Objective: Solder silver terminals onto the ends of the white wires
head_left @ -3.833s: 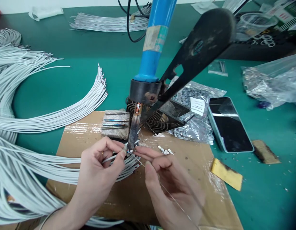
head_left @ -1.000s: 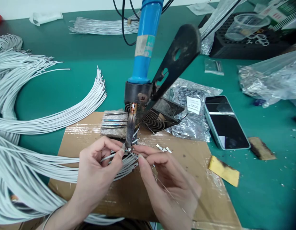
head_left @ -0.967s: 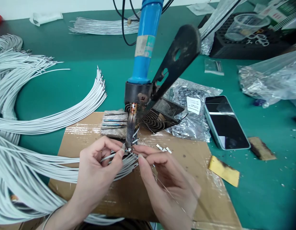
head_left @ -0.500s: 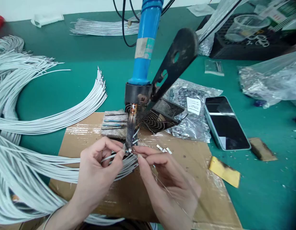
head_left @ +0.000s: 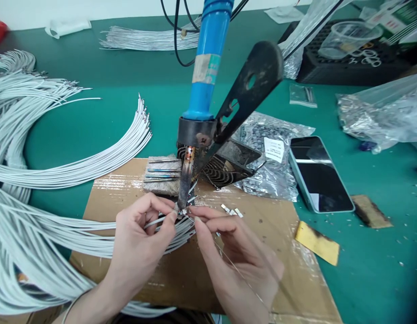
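Observation:
My left hand (head_left: 141, 245) pinches the end of a thin white wire (head_left: 154, 222) and holds its tip under the point of a blue-handled soldering iron (head_left: 201, 99), which is fixed tip-down in a black stand (head_left: 249, 87). My right hand (head_left: 235, 256) pinches a fine strand of solder wire (head_left: 235, 269) and feeds its end to the same spot. Both hands meet just below the iron's tip (head_left: 182, 202), over a taped cardboard sheet (head_left: 283, 252).
Curved bundles of white wires (head_left: 60, 171) spread over the green table at the left. A grey pad with metal pins (head_left: 163, 173) lies behind the hands. To the right are bags of small metal parts (head_left: 269, 180), a phone (head_left: 318, 173), yellow sponge pieces (head_left: 316, 243) and a black tray (head_left: 343, 63).
Hardly anything differs. Both hands stay pinched at the iron's tip; the view has shifted slightly.

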Motion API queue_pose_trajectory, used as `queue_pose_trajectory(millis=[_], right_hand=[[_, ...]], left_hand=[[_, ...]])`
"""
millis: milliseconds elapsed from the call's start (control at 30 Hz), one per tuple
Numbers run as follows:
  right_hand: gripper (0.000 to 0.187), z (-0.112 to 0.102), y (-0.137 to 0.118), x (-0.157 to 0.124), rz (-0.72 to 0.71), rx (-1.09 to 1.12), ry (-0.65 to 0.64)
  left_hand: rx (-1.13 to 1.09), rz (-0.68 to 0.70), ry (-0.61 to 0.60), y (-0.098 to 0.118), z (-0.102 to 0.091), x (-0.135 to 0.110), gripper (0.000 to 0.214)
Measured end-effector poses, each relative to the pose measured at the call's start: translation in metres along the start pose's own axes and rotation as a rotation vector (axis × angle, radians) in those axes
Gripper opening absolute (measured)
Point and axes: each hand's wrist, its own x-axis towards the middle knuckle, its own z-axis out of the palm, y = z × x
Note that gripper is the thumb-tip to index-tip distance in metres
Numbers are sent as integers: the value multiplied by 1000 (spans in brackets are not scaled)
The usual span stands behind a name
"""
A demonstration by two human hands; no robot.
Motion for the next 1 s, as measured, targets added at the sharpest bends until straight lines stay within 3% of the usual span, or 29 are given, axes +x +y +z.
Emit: queue_pose_trajectory(millis=[267, 1000], right_hand=[[17, 1, 1, -1, -7, 22, 14], [17, 1, 0, -2, -86, -38, 22]], left_hand=[[70, 46, 3, 0, -1, -3, 11], [72, 8, 16, -7, -2, -6, 11]])
